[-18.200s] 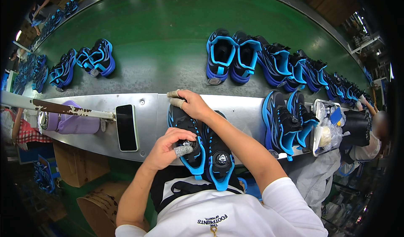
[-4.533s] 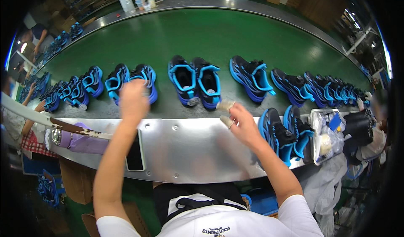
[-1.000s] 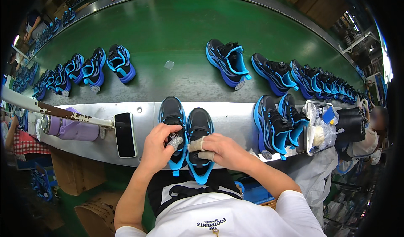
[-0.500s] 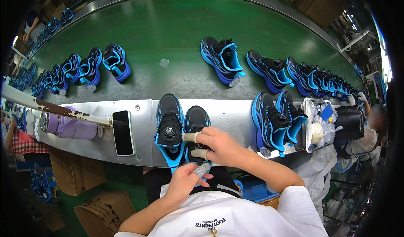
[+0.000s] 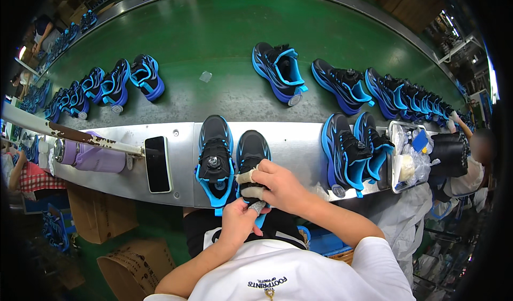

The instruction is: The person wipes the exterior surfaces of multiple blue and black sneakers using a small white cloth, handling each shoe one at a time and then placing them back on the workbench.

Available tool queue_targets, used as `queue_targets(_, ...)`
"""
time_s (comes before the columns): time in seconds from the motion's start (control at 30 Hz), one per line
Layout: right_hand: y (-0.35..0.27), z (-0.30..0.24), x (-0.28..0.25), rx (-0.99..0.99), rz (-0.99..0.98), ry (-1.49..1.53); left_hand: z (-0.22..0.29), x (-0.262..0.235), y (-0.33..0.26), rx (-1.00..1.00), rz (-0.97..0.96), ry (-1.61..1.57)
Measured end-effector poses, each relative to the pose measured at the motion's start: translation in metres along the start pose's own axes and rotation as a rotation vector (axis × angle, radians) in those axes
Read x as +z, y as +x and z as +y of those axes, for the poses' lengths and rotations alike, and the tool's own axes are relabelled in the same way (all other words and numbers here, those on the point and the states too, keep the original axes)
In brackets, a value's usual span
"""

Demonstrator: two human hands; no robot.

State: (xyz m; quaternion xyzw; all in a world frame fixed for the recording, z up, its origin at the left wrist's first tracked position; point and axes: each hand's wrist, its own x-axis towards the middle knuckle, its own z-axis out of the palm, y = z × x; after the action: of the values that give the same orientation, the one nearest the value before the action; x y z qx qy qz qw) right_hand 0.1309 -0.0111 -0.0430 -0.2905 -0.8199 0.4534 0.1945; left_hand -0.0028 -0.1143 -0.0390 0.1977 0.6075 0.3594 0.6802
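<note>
A pair of black sneakers with bright blue trim rests on the metal ledge before me, toes pointing away. My right hand (image 5: 280,187), beige covers on its thumb and a finger, closes over the tongue area of the right-hand sneaker (image 5: 253,147). At that shoe's heel, my left hand (image 5: 239,222) has its fingers closed, with a grey wrap around the thumb. Both hands hide most of the shoe's opening and heel. Untouched beside them stands the left-hand sneaker (image 5: 216,140), its round dial and blue-lined opening facing up.
Another sneaker pair (image 5: 342,146) stands to the right, beside a tray (image 5: 396,156) of plastic bags. Left are a phone (image 5: 157,164), a purple bottle (image 5: 101,155) and a worn metal bar (image 5: 69,132). More sneakers line the green belt (image 5: 214,28). A co-worker's gloved hand (image 5: 453,120) shows far right.
My left hand has moved up and in against the heel of the right-hand sneaker, its fingers more closed. My right hand stays on that shoe with its fingers slightly shifted.
</note>
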Motion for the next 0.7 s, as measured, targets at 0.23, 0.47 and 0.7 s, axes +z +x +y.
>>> queue_targets(0.23,-0.004,0.007,-0.017,0.006,-0.035,0.16,-0.002,0.013,0.01,-0.012,-0.01,-0.009)
queue_targets(0.47,-0.004,0.033,-0.031,-0.017,-0.027,0.079,-0.002,0.022,0.025,-0.082,-0.085,-0.262)
queue_targets(0.7,-0.012,0.033,-0.021,-0.038,0.092,0.008,-0.003,0.027,0.034,-0.088,-0.1,-0.114)
